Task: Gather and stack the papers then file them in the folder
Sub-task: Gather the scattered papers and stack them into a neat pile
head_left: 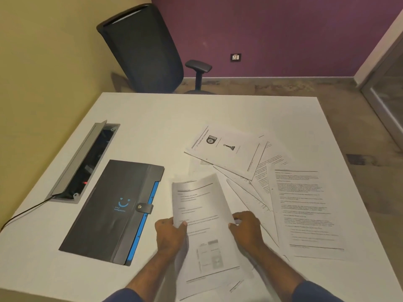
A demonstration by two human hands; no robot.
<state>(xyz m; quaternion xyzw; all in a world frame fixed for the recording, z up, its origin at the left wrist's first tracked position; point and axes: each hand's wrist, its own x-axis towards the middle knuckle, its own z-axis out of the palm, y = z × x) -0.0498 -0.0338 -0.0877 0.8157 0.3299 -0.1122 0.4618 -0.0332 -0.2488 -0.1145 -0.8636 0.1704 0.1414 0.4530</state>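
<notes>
**Gathering Loose Sheets Beside a Closed Folder**

Carrying everything is a white table (152,118), with a cable tray (85,162) sunk in along its left edge. The folder (109,212) lies near the table's left edge, flat and shut, its snap tab (144,207) fastened over the blue edge. It is judged stiff and a little weighty, so it can be lifted by one long edge without sagging, but the tab must be undone before anything is filed.

Toward the right edge of the table, the scattered papers (303,210) are fanned out, overlapping one another, with a sheet bearing two small pictures (226,149) lying on top at the far end of the fan. These sheets are judged light, limp and slippery against each other; they are best swept together flat on the table and squared by their edges, since a single corner grip would let them droop or crease.

Near the table's front edge, a held sheet (202,205) is raised and slightly bowed, with further sheets lying under it. It is pinched at its left edge by the left hand (172,234), thumb on top, and at its right edge by the right hand (247,227), fingers curled beneath. A two-sided hold of this kind is judged well suited to thin paper.
</notes>
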